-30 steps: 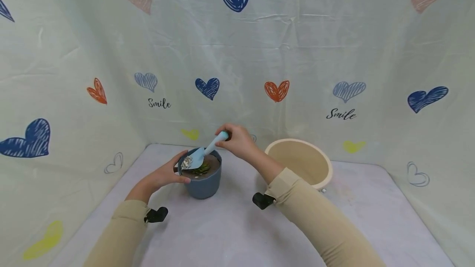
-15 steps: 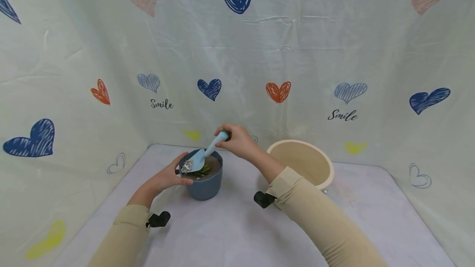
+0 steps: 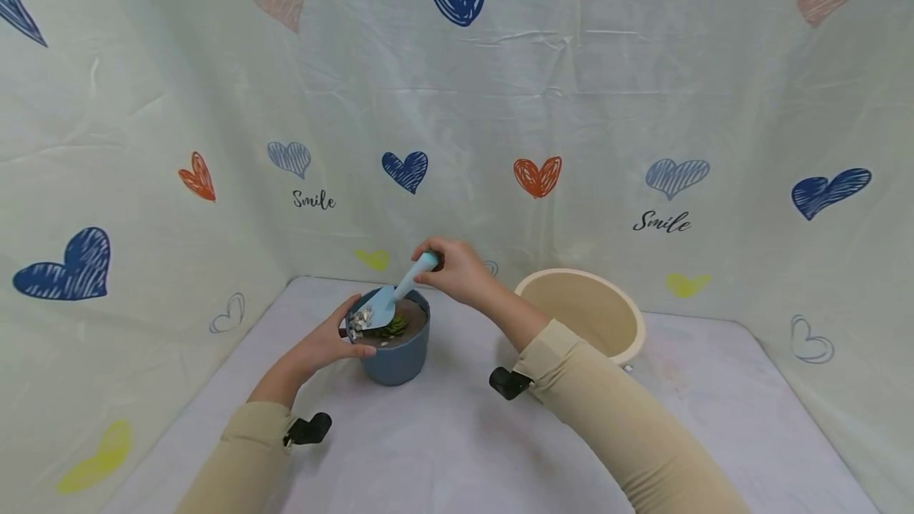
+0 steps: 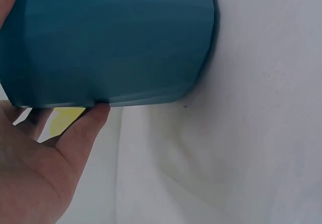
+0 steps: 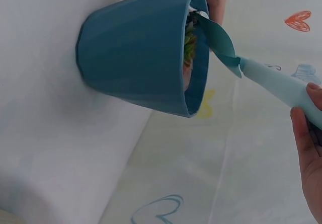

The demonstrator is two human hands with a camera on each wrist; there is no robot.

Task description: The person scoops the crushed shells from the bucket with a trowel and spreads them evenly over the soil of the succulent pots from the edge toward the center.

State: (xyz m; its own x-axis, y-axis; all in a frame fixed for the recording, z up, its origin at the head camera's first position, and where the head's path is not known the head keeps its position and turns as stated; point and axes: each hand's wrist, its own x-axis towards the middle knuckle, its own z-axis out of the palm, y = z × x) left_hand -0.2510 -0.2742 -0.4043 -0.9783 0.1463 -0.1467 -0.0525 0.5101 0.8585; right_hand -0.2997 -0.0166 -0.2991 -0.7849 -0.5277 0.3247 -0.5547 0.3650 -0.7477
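A blue plastic flower pot (image 3: 394, 365) stands on the table, holding soil and a small green succulent (image 3: 393, 328). My left hand (image 3: 324, 343) holds its left side, thumb in front and fingers at the rim; the left wrist view shows the thumb against the pot wall (image 4: 110, 43). From above, my right hand (image 3: 458, 272) grips the handle of a light blue hand trowel (image 5: 274, 80). The trowel's blade tilts down to the left inside the rim, above the succulent. Pale pebbles (image 3: 359, 320) lie at the blade's tip and the pot's left inner edge.
A large cream-coloured tub (image 3: 581, 308) stands to the right, partly behind the right forearm. A pale cloth (image 3: 443, 450) covers the table. Behind hangs a white curtain (image 3: 471, 101) printed with hearts.
Pebbles have slid from the trowel's blade toward its tip and the pot's left inner edge. Both hands keep their hold; the head view has shifted slightly.
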